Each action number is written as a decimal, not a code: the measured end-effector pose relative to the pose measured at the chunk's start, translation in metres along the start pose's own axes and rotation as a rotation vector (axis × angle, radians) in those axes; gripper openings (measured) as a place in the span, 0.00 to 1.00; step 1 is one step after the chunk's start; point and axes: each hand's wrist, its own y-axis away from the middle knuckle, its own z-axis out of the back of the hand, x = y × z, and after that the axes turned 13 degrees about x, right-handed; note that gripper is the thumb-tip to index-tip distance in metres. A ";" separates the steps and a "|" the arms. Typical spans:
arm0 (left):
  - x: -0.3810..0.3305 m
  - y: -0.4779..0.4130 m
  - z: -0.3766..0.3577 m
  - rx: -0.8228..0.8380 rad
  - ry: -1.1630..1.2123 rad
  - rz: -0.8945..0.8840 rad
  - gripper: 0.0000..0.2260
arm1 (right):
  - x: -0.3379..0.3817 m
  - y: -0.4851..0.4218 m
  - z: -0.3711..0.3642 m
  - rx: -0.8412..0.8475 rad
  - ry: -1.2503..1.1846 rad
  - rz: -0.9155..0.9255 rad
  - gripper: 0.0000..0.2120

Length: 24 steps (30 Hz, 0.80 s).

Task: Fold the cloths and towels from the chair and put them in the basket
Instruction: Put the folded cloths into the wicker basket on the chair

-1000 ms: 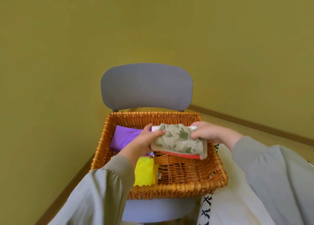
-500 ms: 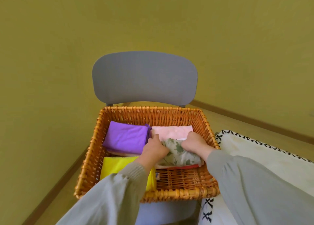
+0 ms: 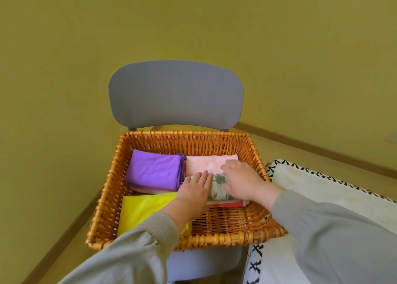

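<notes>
The basket (image 3: 210,239) sits on the chair (image 3: 175,94), whose back rises behind it. Inside, the left hand (image 3: 194,190) and right hand (image 3: 242,180) lie flat on a towel (image 3: 218,187). Just beyond the fingers (image 3: 229,165) lies a second towel (image 3: 204,163). Left of them is a stack of cloths (image 3: 154,172), and nearer than that a folded cloth (image 3: 141,210). A blanket (image 3: 322,189) lies right of the basket.
</notes>
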 end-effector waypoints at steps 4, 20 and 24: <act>-0.001 -0.003 -0.003 0.054 -0.086 0.000 0.36 | -0.004 0.017 -0.018 0.288 0.288 -0.008 0.35; 0.013 0.011 0.024 -0.047 0.079 0.017 0.33 | -0.018 0.046 -0.005 -0.165 0.196 -0.001 0.28; -0.021 0.019 0.053 -0.192 0.078 -0.014 0.28 | -0.047 0.084 -0.014 -0.304 -0.034 -0.113 0.23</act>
